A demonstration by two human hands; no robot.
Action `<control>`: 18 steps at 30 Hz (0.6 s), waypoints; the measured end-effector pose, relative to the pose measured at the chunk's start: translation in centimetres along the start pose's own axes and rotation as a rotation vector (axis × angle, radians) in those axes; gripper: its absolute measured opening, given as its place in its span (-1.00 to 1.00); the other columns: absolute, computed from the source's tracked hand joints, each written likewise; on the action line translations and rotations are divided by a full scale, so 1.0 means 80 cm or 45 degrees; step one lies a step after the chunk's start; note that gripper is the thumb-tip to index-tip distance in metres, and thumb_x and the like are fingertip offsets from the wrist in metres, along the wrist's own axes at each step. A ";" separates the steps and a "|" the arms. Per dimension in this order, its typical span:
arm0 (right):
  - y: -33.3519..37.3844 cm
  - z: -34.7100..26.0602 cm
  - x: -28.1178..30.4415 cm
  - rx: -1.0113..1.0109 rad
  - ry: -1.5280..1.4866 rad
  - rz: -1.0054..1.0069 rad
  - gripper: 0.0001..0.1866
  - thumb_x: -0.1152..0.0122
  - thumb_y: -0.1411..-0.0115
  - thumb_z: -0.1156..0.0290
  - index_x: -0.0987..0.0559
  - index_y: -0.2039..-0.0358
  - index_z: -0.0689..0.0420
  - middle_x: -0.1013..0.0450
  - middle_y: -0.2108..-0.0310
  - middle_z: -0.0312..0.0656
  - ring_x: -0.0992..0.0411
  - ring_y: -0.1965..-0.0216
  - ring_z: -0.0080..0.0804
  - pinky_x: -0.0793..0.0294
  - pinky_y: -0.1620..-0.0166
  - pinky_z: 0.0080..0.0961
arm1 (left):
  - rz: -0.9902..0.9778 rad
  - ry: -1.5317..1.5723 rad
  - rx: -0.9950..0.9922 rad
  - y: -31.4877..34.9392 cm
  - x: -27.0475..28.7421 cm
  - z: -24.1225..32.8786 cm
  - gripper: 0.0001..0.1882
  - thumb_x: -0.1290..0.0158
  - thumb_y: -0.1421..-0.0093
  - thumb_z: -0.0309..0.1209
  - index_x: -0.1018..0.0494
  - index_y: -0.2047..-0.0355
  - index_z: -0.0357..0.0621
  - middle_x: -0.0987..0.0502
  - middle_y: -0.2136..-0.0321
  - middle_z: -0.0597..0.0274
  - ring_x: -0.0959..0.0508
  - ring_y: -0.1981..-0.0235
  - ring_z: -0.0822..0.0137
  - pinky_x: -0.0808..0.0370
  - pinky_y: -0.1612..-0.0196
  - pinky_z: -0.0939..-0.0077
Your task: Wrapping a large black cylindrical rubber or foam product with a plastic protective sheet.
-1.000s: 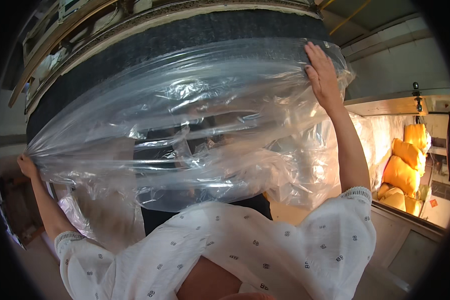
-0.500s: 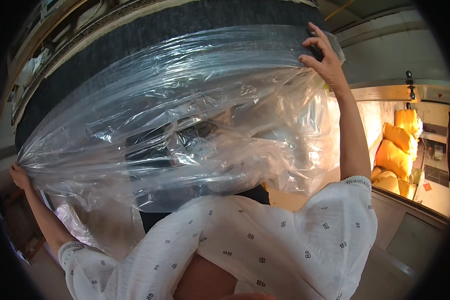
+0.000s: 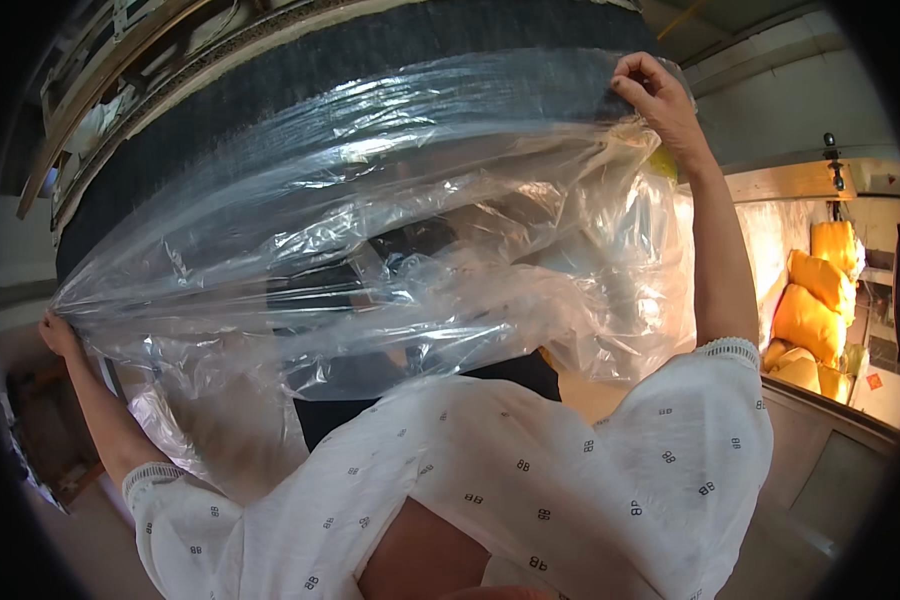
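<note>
A wide clear plastic sheet (image 3: 370, 205) stretches between my two hands, wrinkled and shiny, over a dark surface. At the far left my left hand (image 3: 60, 334) is closed on the sheet's gathered end, and folds fan out from it. My right hand (image 3: 660, 100) is at the sheet's upper right corner, its thumb and forefinger drawn together in a pinch on the film. The lower part of the sheet hangs in loose folds in front of my body, with dark material showing through it.
Behind the sheet lies a dark band of the surface (image 3: 300, 65) with a pale far edge. Wooden rails (image 3: 110, 95) stand at the upper left. To the right are a wooden beam (image 3: 780, 183) and yellow bundles (image 3: 810, 320) in a brightly lit area.
My right hand's spread fingers have curled into a pinch at the sheet's corner. The left hand keeps its grip. The whole view has shifted slightly.
</note>
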State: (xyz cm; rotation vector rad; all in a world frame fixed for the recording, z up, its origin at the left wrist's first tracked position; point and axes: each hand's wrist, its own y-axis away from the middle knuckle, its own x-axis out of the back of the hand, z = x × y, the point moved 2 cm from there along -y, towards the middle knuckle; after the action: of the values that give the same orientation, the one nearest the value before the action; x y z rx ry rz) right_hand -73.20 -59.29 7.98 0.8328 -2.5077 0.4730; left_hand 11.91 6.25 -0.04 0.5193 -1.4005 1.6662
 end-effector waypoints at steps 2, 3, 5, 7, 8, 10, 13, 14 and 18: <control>0.016 -0.003 0.002 0.046 0.100 -0.048 -0.78 -0.28 -0.05 0.36 -0.44 0.37 0.15 -0.28 0.40 -0.42 -0.22 0.42 -0.65 -0.26 0.29 -0.69 | -0.045 -0.039 -0.007 -0.005 -0.004 0.004 -0.50 0.11 -0.16 -0.01 -0.44 0.14 -0.18 -0.48 0.13 -0.02 -0.45 0.09 -0.04 -0.33 0.03 0.20; 0.020 0.004 0.000 0.181 0.308 -0.095 -0.77 -0.30 -0.03 0.36 -0.44 0.38 0.14 -0.27 0.36 -0.42 -0.22 0.41 -0.65 -0.26 0.29 -0.70 | -0.044 -0.042 -0.012 -0.001 -0.009 0.005 -0.50 0.11 -0.16 -0.01 -0.44 0.14 -0.18 -0.48 0.13 -0.02 -0.45 0.09 -0.04 -0.33 0.03 0.20; 0.023 0.013 -0.007 0.414 0.624 -0.085 -0.76 -0.33 0.00 0.38 -0.44 0.39 0.11 -0.27 0.37 -0.44 -0.24 0.39 -0.69 -0.25 0.29 -0.75 | 0.001 -0.038 -0.056 0.010 -0.027 0.033 -0.50 0.06 -0.13 -0.01 -0.45 0.14 -0.18 -0.48 0.13 -0.03 -0.45 0.10 -0.05 -0.34 0.04 0.18; 0.020 0.021 -0.005 0.243 0.357 -0.059 -0.78 -0.32 -0.01 0.39 -0.45 0.39 0.11 -0.28 0.40 -0.45 -0.25 0.40 -0.70 -0.25 0.30 -0.75 | -0.003 -0.050 -0.005 0.004 -0.020 0.025 -0.50 0.05 -0.12 -0.02 -0.45 0.14 -0.18 -0.49 0.14 -0.04 -0.46 0.10 -0.05 -0.35 0.04 0.18; 0.020 0.020 -0.008 0.069 0.093 -0.053 -0.79 -0.32 -0.01 0.40 -0.45 0.39 0.11 -0.29 0.43 -0.47 -0.25 0.40 -0.70 -0.25 0.30 -0.76 | -0.019 -0.071 0.054 -0.001 -0.010 0.011 -0.51 0.04 -0.11 -0.03 -0.45 0.15 -0.19 -0.49 0.15 -0.04 -0.46 0.11 -0.04 -0.35 0.04 0.17; 0.035 0.009 0.002 0.048 -0.069 0.001 -0.87 -0.25 -0.07 0.41 -0.49 0.44 0.16 -0.33 0.48 -0.47 -0.27 0.40 -0.72 -0.26 0.28 -0.77 | -0.031 0.029 0.070 -0.006 -0.004 0.009 -0.53 0.04 -0.09 -0.05 -0.46 0.17 -0.19 -0.50 0.17 -0.04 -0.47 0.11 -0.04 -0.35 0.04 0.16; 0.081 0.014 -0.013 -0.030 0.180 -0.254 -0.83 -0.22 -0.09 0.37 -0.56 0.33 0.18 -0.46 0.40 -0.35 -0.38 0.36 -0.62 -0.34 0.26 -0.67 | -0.013 0.046 -0.010 0.007 -0.009 0.033 -0.56 0.03 -0.07 -0.09 -0.48 0.20 -0.17 -0.52 0.20 -0.03 -0.48 0.13 -0.05 -0.36 0.05 0.16; 0.093 0.026 -0.030 -0.075 0.331 -0.365 -0.79 -0.21 -0.08 0.36 -0.57 0.29 0.17 -0.50 0.36 -0.29 -0.41 0.34 -0.57 -0.37 0.26 -0.62 | -0.015 0.044 -0.016 0.010 -0.012 0.041 -0.56 0.03 -0.07 -0.09 -0.48 0.20 -0.17 -0.52 0.20 -0.03 -0.48 0.13 -0.05 -0.36 0.05 0.16; 0.093 0.098 -0.106 -0.077 0.309 -0.323 -0.71 -0.13 -0.11 0.27 -0.54 0.18 0.11 -0.49 0.32 -0.13 -0.44 0.34 -0.36 -0.40 0.24 -0.51 | -0.008 -0.020 -0.033 0.010 -0.008 0.047 -0.56 0.06 -0.08 -0.06 -0.48 0.19 -0.13 -0.53 0.21 -0.01 -0.49 0.14 -0.03 -0.36 0.06 0.14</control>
State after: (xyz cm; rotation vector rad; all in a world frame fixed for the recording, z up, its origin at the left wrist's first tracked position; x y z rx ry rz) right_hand -74.25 -53.15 -4.24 0.9900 -2.1489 0.3849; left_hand 10.81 2.51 0.03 0.5227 -1.4291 1.6403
